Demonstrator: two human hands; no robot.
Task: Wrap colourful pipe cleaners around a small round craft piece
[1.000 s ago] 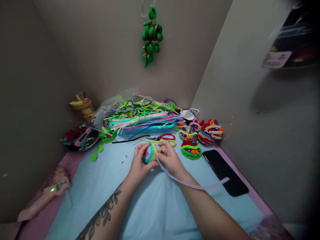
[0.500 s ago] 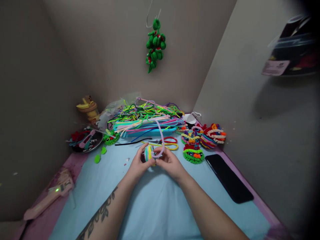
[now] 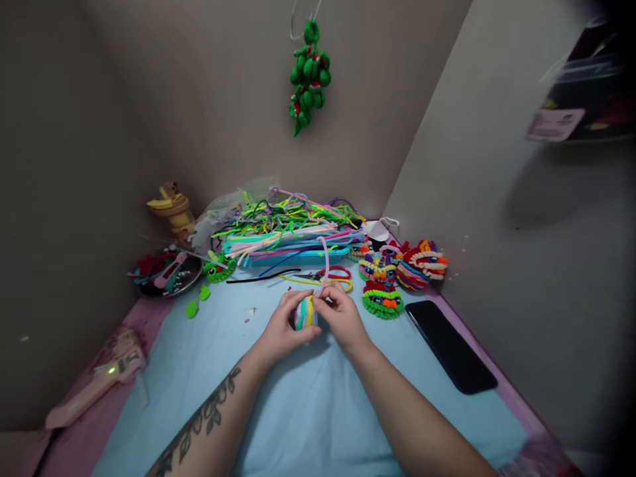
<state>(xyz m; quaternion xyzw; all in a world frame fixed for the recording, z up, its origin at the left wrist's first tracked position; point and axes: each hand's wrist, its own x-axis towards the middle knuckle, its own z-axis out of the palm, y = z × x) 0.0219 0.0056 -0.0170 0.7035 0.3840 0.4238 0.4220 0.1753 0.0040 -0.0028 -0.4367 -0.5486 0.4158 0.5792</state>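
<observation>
Over the middle of the blue cloth, my left hand (image 3: 281, 331) is closed around a small striped pipe-cleaner piece (image 3: 306, 314) in white, teal, lilac and yellow. My right hand (image 3: 346, 322) pinches a lilac pipe cleaner (image 3: 326, 260) at the piece's upper right edge. The pipe cleaner's long free end rises above my fingers and bends left at its tip. The far side of the striped piece is hidden by my fingers. Just behind my hands lie scissors (image 3: 342, 285) with red and yellow handles.
A blue tray (image 3: 298, 260) heaped with pipe cleaners stands at the back. Finished pipe-cleaner heads (image 3: 382, 300) and a black phone (image 3: 451, 346) lie right. A pink glue gun (image 3: 94, 387) with a green light and a round dish (image 3: 187, 278) are left. Green pieces hang on the wall.
The striped piece has turned in my left hand, its stripes now more upright. My right fingers have shifted to its upper edge, and the lilac pipe cleaner stands straighter, no longer crossing the front.
</observation>
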